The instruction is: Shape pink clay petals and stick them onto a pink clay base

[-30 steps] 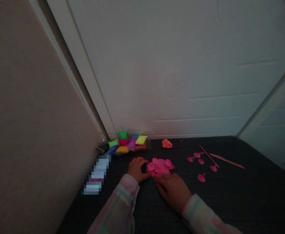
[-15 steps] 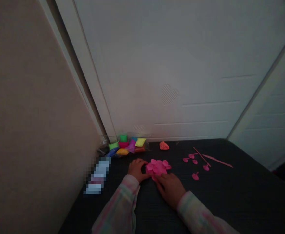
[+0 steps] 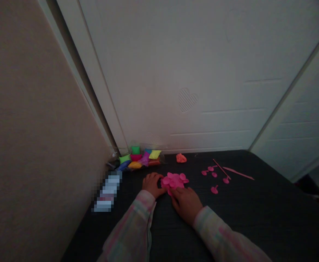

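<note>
A bright pink modelling-clay piece [image 3: 178, 179] lies on the dark table, with small round discs sticking up around its edge. My left hand [image 3: 151, 185] curls around its left side, thumb and fingers closed on the rim. At the near edge, my right hand [image 3: 187, 203] has its fingers bent and pressed onto the clay; its fingertips are partly hidden. To the right lie several small pink clay discs with thin stems, among them one disc [image 3: 214, 190] closest to my right hand.
A thin pink stick [image 3: 221, 169] and a flat pink clay tool [image 3: 238, 173] lie at the right. An orange clay lump [image 3: 181, 158] sits near the back edge. Colourful clay packets [image 3: 135, 165] are at the back left, beside a blurred-out item [image 3: 108, 191]. A white panel [image 3: 148, 72] stands behind the table.
The camera view has shifted slightly, so the table things appear a little higher and further left. Both hands stay on the pink clay piece, with only slight finger movement.
</note>
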The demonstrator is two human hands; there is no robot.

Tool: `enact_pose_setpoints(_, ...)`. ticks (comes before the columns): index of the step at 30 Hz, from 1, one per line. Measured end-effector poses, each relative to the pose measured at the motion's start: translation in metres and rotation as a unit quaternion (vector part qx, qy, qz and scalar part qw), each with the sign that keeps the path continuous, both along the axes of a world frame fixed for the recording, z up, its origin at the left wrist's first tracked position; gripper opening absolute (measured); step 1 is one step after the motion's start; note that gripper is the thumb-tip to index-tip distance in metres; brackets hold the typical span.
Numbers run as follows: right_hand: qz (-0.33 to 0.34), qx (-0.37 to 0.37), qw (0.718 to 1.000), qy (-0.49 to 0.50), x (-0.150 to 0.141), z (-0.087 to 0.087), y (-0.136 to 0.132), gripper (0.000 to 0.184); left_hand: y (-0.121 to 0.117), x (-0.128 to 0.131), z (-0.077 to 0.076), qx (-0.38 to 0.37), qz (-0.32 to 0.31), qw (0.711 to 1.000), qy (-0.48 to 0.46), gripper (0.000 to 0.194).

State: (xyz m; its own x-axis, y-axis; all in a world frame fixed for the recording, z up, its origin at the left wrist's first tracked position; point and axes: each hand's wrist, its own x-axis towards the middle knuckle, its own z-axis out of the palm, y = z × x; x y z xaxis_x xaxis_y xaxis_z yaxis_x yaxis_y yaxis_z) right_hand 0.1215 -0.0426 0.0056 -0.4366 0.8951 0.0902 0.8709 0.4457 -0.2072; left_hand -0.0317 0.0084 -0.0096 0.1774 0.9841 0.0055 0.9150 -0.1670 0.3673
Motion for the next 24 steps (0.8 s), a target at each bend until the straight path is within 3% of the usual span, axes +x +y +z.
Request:
enact_pose_setpoints(11,0.003,0.007,1.000,0.004,0.0009,-0.0030,0.0007,0.031,0.0025,0.0059,-0.0008,-0.006,0.032,0.999,0.003,0.041)
enact_pose_setpoints(20,-0.016,0.004,1.000,0.020,-0.0013,-0.0060,-0.0018,0.028,-0.0054,0.0045,-0.0009,0.029,0.014,0.999,-0.026,0.034)
enact_pose_setpoints(24,-0.021,0.010,0.999,0.028,-0.0012,-0.0085,0.0005,0.029,-0.0043,0.0052,-0.0003,0.020,0.041,0.998,-0.031,0.032)
